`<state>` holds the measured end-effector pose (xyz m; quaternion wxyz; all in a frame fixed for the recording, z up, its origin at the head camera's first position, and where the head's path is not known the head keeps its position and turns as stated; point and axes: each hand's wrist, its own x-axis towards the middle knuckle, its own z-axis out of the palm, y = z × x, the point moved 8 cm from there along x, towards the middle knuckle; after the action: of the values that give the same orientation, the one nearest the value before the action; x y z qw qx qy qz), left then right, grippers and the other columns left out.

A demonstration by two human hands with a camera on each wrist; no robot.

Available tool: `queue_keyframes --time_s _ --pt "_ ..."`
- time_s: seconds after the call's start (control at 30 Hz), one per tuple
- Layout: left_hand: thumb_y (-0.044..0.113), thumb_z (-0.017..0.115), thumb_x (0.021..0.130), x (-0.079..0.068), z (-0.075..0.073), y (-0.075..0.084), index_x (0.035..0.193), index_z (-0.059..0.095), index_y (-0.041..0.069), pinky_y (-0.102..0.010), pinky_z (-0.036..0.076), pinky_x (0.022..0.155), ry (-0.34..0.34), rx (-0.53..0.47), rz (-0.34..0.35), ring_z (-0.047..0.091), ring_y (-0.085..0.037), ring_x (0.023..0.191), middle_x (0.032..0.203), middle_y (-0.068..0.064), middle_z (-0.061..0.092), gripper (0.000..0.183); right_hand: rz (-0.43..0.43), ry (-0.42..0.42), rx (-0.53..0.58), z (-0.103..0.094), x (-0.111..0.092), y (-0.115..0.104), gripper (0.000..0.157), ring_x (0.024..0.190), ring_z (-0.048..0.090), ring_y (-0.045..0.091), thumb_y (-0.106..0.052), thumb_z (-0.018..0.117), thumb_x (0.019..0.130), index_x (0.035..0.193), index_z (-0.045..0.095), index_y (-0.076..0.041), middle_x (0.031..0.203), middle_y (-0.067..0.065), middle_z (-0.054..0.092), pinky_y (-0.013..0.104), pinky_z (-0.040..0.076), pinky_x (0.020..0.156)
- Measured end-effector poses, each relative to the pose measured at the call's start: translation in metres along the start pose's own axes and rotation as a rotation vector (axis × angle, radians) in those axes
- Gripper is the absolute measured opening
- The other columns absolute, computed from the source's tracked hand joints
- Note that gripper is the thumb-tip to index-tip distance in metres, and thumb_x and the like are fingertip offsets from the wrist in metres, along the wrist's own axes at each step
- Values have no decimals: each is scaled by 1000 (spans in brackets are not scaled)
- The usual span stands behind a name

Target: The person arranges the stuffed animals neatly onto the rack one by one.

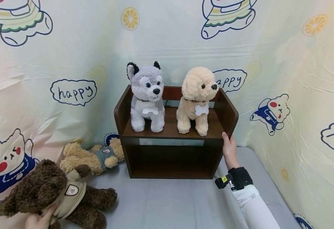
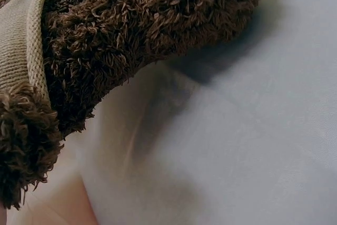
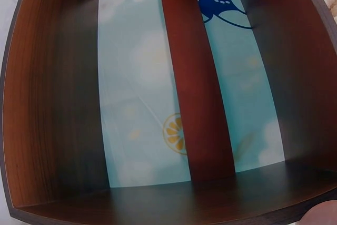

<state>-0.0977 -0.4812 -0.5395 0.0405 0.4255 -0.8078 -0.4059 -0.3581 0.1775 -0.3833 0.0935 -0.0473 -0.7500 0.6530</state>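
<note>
My left hand [image 1: 42,218] grips a dark brown teddy bear [image 1: 36,187] around the neck of its beige sweater. The bear lies sideways at the lower left, and its furry leg [image 2: 147,19] fills the top of the left wrist view. My right hand [image 1: 230,151] holds the right side of a dark brown two-tier wooden shelf [image 1: 171,128], thumb at the front edge. On the upper tier sit a grey-and-white plush husky [image 1: 146,95] and a cream plush puppy [image 1: 196,92], each with a white bone-shaped tag. From the right wrist, the shelf's lower compartment [image 3: 200,77] shows a reddish back bar.
A light tan teddy bear [image 1: 89,156] in a blue-grey top lies left of the shelf against the backdrop. The shelf stands on a grey cloth surface [image 1: 167,203]. Behind and at the right hangs a printed backdrop [image 1: 167,44] with cartoon bears.
</note>
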Motion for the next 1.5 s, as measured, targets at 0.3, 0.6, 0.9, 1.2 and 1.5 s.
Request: queue_keyframes --time_s 0.3,0.6,0.9,1.2,1.5 --pt "55 43 88 -3 0 11 129 19 -19 -50 42 72 -79 15 57 47 -48 95 115 -39 35 88 12 4 3 -1 -1 0 57 132 21 25 -42 30 98 144 21 -8 147 10 24 47 11 109" --pt "51 45 89 -8 -4 28 97 41 -10 -37 44 62 -113 88 151 49 -20 65 64 -9 49 62 10 -9 9 0 -1 -1 57 132 20 25 -42 30 98 144 20 -9 148 9 23 48 10 109" --pt "32 43 95 -25 -4 51 66 43 5 -31 32 53 -104 196 340 35 -13 45 48 -1 30 40 -8 -12 -1 0 -2 -3 56 131 21 25 -41 29 99 143 22 -8 147 10 25 48 11 109" --pt "20 51 92 -33 1 65 84 50 -9 -30 32 51 -81 235 491 37 -11 48 54 -3 39 30 -15 -12 3 1 -2 -4 55 131 21 25 -40 29 99 143 21 -8 147 10 24 48 11 109" --pt "16 55 90 -41 5 80 99 45 -15 -30 37 55 -135 308 621 42 -10 57 66 -8 45 34 -14 -11 3 0 -1 -2 56 132 20 25 -40 30 99 144 20 -10 148 9 23 49 10 109"
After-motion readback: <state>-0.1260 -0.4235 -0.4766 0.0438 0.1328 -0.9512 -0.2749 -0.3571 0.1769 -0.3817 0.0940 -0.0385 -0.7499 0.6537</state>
